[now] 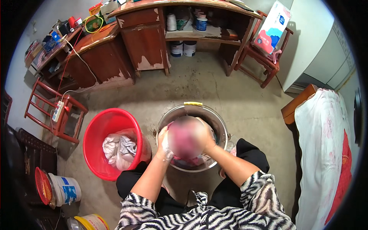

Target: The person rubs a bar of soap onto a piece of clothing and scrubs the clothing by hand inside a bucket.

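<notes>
A wet-looking pinkish-red cloth (182, 140) is bunched up between my two hands, over a round metal bucket (219, 120) in front of me. My left hand (163, 141) is closed on the cloth's left side, with white suds at the wrist. From the other side my right hand (207, 136) grips it. A blur covers the middle of the cloth and part of my fingers. More fabric shows low inside the bucket, its shapes hard to make out. To the left of the bucket stands a red plastic tub (91, 143) with white and grey laundry (119, 150) inside.
A worn wooden desk (142, 48) lines the far side. One wooden chair (73, 111) carries a power strip (58, 111); another (264, 67) holds a tissue pack (273, 28). White pails (66, 189) stand at lower left. Cloth-covered furniture (320, 145) is on the right.
</notes>
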Action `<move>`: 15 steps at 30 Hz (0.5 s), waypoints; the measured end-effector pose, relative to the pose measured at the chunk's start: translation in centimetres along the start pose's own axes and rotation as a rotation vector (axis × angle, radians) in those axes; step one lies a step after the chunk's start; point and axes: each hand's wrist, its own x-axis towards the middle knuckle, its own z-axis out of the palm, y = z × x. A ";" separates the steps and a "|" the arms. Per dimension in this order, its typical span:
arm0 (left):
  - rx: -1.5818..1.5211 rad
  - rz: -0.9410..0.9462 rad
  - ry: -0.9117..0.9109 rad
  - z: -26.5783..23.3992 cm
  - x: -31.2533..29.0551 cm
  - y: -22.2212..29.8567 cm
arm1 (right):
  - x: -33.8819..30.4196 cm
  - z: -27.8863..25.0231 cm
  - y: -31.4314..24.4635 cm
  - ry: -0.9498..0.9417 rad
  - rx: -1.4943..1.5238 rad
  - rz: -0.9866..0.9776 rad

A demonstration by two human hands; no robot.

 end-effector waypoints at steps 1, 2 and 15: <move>-0.054 -0.099 0.056 -1.2 1.0 -1.0 | -1.1 1.4 -1.1 -0.137 -0.004 -0.100; -0.110 -0.221 0.205 0.1 1.0 -1.3 | -1.8 2.0 -1.0 -0.261 -0.077 -0.187; -0.029 -0.234 0.202 -1.5 1.1 -5.4 | -2.4 2.4 3.5 -0.073 -0.824 -0.314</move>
